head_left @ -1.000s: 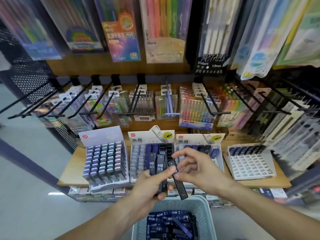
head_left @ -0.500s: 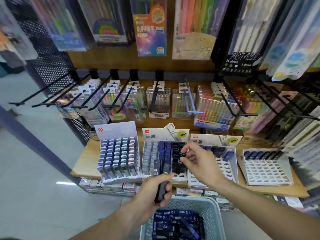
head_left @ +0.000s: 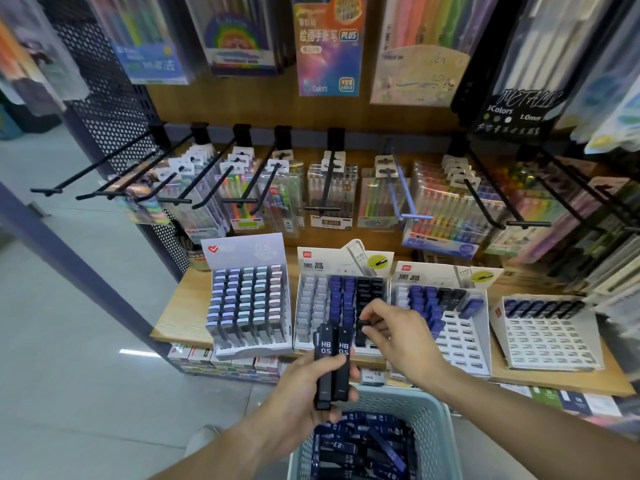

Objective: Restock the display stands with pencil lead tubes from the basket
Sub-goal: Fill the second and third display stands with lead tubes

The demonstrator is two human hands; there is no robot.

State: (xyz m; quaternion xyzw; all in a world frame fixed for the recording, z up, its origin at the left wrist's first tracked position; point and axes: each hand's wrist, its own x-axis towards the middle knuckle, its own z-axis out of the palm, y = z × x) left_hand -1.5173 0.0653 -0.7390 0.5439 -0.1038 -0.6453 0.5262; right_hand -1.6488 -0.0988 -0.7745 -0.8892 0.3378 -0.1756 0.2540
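So at the lower middle of the frame our left hand (head_left: pixel 304 386) has its grip wrapped around two black plastic pencil lead tubes (head_left: pixel 331 365), both printed "HB 0.5", held upright side by side just above the pale grey-green slotted plastic basket (head_left: pixel 433 431). That basket sits at the bottom centre and it's loaded with a jumble of dark blue and black lead tubes (head_left: pixel 363 448).

Our right hand (head_left: pixel 398 336) is a bit higher and to the right, fingers pinched closed on the cap end of a single black lead tube (head_left: pixel 363 329). That tube is standing over the black column of the white cardboard display stand in the middle (head_left: pixel 341 306); we can't tell if it's fully seated in a slot.

Left of that stand is a lilac-backed stand full of pastel-capped tubes (head_left: pixel 247 299). To the right is a second white stand with lots of bare slots (head_left: pixel 446 317), and further right a third, mostly bare white stand (head_left: pixel 547 330). All four sit on the light wooden shelf (head_left: pixel 180 313). Above them, packs of coloured pens (head_left: pixel 446 209) hang on black metal hooks (head_left: pixel 180 199).
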